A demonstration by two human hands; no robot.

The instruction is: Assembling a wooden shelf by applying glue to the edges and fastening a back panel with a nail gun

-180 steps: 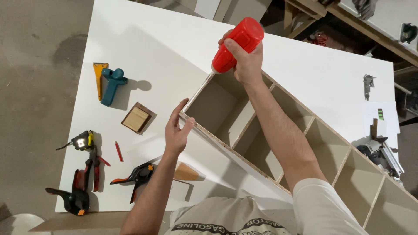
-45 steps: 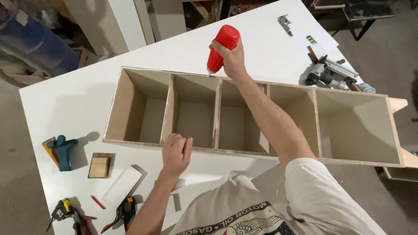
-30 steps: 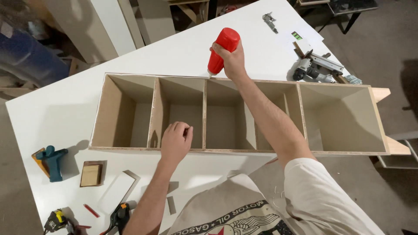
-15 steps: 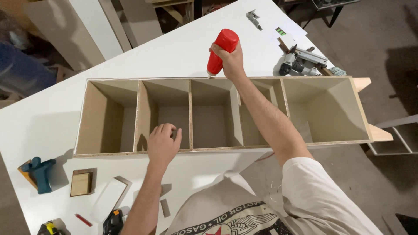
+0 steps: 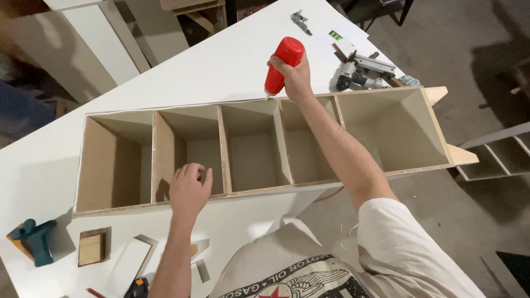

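Right hand (image 5: 295, 74) is wrapped tight around a red glue bottle (image 5: 282, 63), tipped nozzle-down, tip touching the far top edge of the shelf box (image 5: 265, 190), right about where the third divider meets that edge. Left hand (image 5: 189, 190) rests on the near edge of the box, at the second compartment from the left, fingers (image 5: 193, 170) curled loosely over the rim, holding nothing else, just bracing.

Shelf box is long, lying open side up on the white desk (image 5: 221, 66), five compartments split by four upright dividers, raw chipboard edges showing, pale faces inside. Its right end hangs past the desk corner, with two wood blocks (image 5: 462, 156) sticking out at that end.

Behind the bottle, on the far right part of the desk: a nail gun (image 5: 361, 72) and a small metal clamp (image 5: 301, 21) further back. Near left corner of the desk: a teal tool (image 5: 34, 240), a small square wood frame (image 5: 93, 247) beside it, a white offcut panel (image 5: 130, 265) just right of that, and an orange-black clamp (image 5: 138, 288) at the bottom edge, partly cut off. Person's pale printed shirt (image 5: 309, 270) fills the bottom centre.
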